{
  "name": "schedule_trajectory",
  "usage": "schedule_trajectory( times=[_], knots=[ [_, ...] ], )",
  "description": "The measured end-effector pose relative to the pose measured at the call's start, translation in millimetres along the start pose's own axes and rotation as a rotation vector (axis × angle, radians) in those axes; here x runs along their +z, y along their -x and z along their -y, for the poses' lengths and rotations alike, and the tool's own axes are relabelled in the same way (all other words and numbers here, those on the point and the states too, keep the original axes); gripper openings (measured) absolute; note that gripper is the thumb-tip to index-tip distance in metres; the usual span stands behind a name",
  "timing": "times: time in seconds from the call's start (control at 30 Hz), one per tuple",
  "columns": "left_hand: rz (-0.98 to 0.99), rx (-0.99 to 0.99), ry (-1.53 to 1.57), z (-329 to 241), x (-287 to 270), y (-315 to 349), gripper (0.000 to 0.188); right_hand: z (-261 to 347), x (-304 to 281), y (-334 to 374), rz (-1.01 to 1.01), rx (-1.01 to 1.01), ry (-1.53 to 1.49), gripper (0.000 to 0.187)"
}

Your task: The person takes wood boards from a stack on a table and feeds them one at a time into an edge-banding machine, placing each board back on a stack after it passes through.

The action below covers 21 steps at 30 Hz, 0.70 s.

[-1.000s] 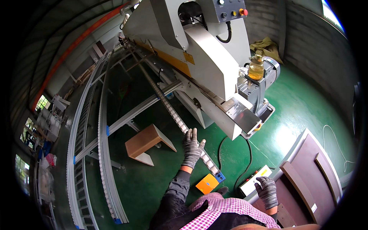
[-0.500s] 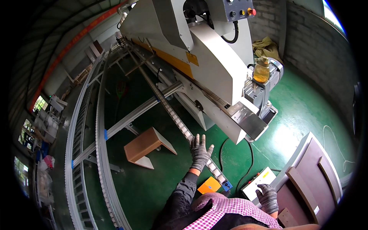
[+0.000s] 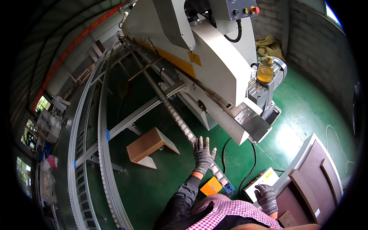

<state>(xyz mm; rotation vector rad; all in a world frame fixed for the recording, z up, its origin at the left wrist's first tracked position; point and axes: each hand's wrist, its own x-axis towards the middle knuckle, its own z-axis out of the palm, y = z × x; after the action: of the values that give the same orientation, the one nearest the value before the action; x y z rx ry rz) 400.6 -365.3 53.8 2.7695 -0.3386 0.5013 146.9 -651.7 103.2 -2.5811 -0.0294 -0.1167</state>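
My left hand (image 3: 204,155), in a grey striped knit glove, lies with its fingers spread on a narrow roller rail (image 3: 184,129) with white rollers. The rail runs from near my body far up along the machine, and its near end has a blue cap (image 3: 229,189). My right hand (image 3: 267,198), gloved alike, hangs beside a white control box (image 3: 264,180) on the floor. Its fingers are loosely bent, the thumb apart, with nothing seen in them. I cannot tell whether it touches the box.
A long grey machine (image 3: 222,57) stands ahead, with a motor (image 3: 280,69) and a yellow bottle (image 3: 265,71). Metal roller rails (image 3: 102,153) run along the left. A brown angled panel piece (image 3: 147,147) lies on the green floor. Purple-brown boards (image 3: 306,180) stand at right.
The view has shifted slightly, so the machine and rails sit a little further right and lower. My left hand stays on the roller rail; my right hand has hardly moved.
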Motion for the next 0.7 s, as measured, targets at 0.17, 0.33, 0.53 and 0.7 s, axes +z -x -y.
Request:
schedule_trajectory(
  times=[0.17,0.33,0.53,0.7],
  knots=[
    [0.029,-0.014,-0.006,-2.2,1.4,3.0,0.075,-0.9,-1.8,-1.4,-0.003,-0.035,-0.006,0.025],
    [0.018,-0.019,0.005,-4.9,2.7,2.4,0.075,-4.5,-1.0,-3.7,0.045,-0.07,-0.004,0.025],
    [0.031,-0.03,-0.004,-4.5,0.2,5.2,0.077,5.7,-5.6,-6.0,0.062,-0.085,-0.053,0.025],
    [0.027,-0.03,-0.005,1.4,-3.9,4.4,0.079,12.3,-4.2,-6.1,0.056,-0.111,-0.091,0.025]
  ],
)
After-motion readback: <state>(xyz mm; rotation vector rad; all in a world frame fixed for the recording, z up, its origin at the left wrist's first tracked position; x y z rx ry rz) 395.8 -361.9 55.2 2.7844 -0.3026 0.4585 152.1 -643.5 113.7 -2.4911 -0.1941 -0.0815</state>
